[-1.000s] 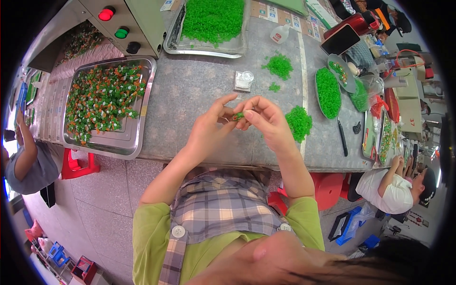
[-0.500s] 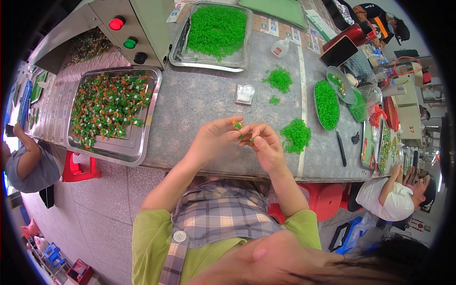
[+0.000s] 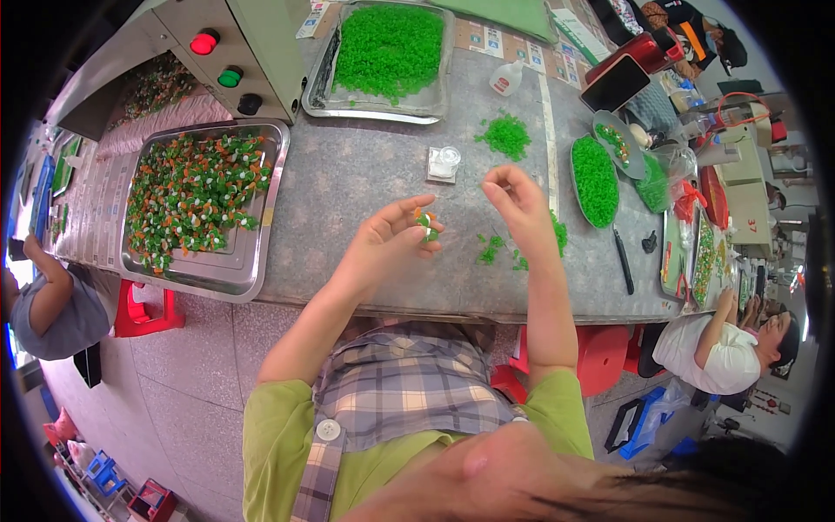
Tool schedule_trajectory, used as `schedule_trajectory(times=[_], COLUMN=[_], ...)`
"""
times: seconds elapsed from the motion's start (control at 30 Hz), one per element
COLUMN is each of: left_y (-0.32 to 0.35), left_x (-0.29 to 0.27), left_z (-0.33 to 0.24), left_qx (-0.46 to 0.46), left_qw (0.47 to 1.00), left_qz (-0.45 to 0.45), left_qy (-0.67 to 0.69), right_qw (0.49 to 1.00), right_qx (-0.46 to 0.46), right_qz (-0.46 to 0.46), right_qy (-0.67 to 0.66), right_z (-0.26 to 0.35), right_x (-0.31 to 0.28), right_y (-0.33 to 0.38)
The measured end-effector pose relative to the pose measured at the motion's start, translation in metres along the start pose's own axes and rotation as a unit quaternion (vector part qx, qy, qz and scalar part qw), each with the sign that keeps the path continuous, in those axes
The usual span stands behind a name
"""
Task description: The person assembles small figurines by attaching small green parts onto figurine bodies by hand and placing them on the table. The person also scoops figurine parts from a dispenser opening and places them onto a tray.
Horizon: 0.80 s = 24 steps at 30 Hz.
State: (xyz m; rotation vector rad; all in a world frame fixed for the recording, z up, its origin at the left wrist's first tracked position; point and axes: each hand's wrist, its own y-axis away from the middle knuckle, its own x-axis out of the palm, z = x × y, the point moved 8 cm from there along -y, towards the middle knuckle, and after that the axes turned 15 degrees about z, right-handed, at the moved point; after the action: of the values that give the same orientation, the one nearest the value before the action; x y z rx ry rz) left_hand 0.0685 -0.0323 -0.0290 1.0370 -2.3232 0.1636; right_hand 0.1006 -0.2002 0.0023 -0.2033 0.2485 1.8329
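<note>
Near the table's front edge, my left hand (image 3: 380,244) pinches a small orange, white and green piece (image 3: 427,224) between thumb and fingers. My right hand (image 3: 519,206) is raised to its right, thumb and fingertips pressed together; whatever lies between them is too small to see. Just left of those fingertips stands a small clear round container on a white square base (image 3: 444,163). A pile of tiny green pieces (image 3: 504,137) lies beyond my right hand. Another green pile (image 3: 559,233) is partly hidden behind my right wrist, with loose green bits (image 3: 490,250) beside it.
A metal tray (image 3: 228,264) of mixed pieces stands left, beside a machine (image 3: 271,56). Another tray (image 3: 374,114) holds green pieces. Rightward are green pieces (image 3: 595,184) in an oval dish, a white bottle (image 3: 505,79), a phone (image 3: 616,83) and a black pen-like tool (image 3: 623,261). Co-workers sit both sides.
My hands were together at the small piece. My right hand has moved away, up and to the right; the left still holds the piece. Some green bits now lie scattered left of the near pile.
</note>
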Motion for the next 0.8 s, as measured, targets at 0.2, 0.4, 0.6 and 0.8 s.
schedule_trajectory(times=[0.2,0.4,0.6,0.8], left_y=[0.002,0.003,-0.001,-0.006], left_x=[-0.017,-0.031,-0.024,-0.016], left_z=[0.002,0.006,-0.006,0.003], left_qx=[0.038,0.015,0.088,0.073], left_qw=[0.992,0.989,0.993,0.995], left_qz=[-0.002,-0.047,-0.063,-0.061], left_qy=[-0.124,-0.142,-0.036,-0.018], right_qw=[0.968,0.918,0.998,0.953], right_qx=[-0.009,-0.021,-0.024,-0.061], right_qz=[-0.025,-0.017,0.005,0.077], right_qy=[0.251,0.396,0.063,-0.287], right_z=[0.016,0.027,0.032,0.024], right_x=[0.005,0.014,0.021,0.069], right_y=[-0.041,-0.046,-0.022,0.009])
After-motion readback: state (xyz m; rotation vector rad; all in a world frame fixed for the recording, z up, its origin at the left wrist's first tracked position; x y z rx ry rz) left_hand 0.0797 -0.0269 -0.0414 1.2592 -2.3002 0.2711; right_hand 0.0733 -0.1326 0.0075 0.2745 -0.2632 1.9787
